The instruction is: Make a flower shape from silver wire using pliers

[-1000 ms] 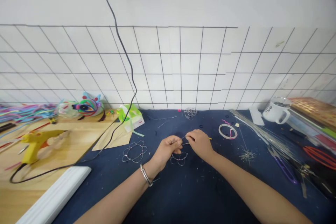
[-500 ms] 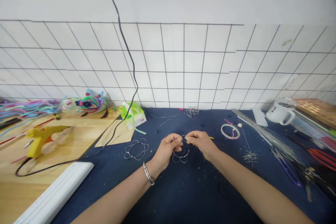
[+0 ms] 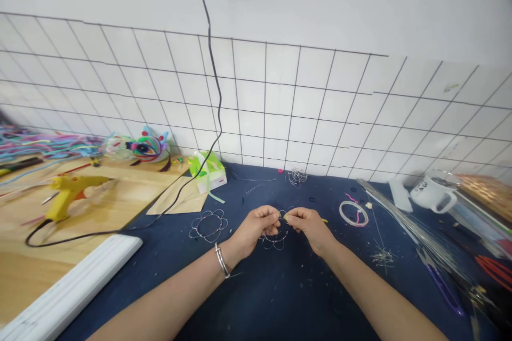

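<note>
A thin wire flower frame (image 3: 274,244), made of a ring with looped petals, hangs between my two hands. My left hand (image 3: 262,228) pinches it at its upper left, thumb against forefinger. Close beside, my right hand (image 3: 306,225) pinches the upper right part, its fingertips almost touching the left ones. Fingers hide the upper stretch of the wire. To the left of my hands, a second wire flower frame (image 3: 208,225) lies flat on the dark blue cloth (image 3: 256,298).
A yellow glue gun (image 3: 70,192) lies on the wooden board at left, near a white bar (image 3: 92,277). At right are a tape roll (image 3: 353,214), straight wires (image 3: 404,218), purple-handled scissors (image 3: 444,290) and a white mug (image 3: 434,192). Tangled wire (image 3: 297,176) sits by the wall.
The camera view has tilted and shifted a little. Both hands keep their pinch on the wire flower frame, with only slight movement at the fingertips.
</note>
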A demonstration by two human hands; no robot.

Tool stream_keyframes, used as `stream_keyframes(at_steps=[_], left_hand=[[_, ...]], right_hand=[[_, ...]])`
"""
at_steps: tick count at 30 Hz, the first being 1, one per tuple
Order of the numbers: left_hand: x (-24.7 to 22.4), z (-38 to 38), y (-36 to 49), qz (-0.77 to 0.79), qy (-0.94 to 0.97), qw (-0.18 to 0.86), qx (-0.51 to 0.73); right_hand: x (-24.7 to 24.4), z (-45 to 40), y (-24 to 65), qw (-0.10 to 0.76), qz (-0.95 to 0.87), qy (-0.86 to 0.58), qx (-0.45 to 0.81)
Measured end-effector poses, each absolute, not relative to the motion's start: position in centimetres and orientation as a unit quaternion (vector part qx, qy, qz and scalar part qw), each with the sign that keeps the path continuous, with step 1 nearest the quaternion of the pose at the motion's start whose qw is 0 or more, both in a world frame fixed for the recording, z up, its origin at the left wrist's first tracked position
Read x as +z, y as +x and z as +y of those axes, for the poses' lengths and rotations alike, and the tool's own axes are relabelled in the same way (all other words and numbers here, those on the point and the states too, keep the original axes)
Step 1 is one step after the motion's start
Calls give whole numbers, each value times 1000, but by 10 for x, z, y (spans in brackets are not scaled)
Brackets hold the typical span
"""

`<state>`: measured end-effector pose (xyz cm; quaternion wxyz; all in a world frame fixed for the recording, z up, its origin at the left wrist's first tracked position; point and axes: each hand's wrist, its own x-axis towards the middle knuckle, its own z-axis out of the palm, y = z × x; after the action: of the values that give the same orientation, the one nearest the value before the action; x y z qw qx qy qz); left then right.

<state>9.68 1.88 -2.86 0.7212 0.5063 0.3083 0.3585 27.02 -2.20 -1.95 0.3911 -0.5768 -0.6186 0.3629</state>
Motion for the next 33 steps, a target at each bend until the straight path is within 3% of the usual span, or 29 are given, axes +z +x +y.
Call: stream_keyframes(at_steps=[5,9,15,22,28,33], left_hand=[[-31,25,93,285,476,741,379],[-36,34,90,278,438,754,403],[-42,41,87,271,417,762,414],[-27,38,81,248,482,741,396],[-15,41,76,233,520,737,363],[-14,38,79,230,554,729,330]], right_hand=[[-6,-21,299,301,-685,-617,244],[-16,-41,317,64,-762,-645,3],[-37,-63,311,38,-768,-628,-119],[-19,-47,319,101,-757,-645,0],[0,-52,313,233,-706,-575,340],[-3,-57,308,225,-723,-565,326]])
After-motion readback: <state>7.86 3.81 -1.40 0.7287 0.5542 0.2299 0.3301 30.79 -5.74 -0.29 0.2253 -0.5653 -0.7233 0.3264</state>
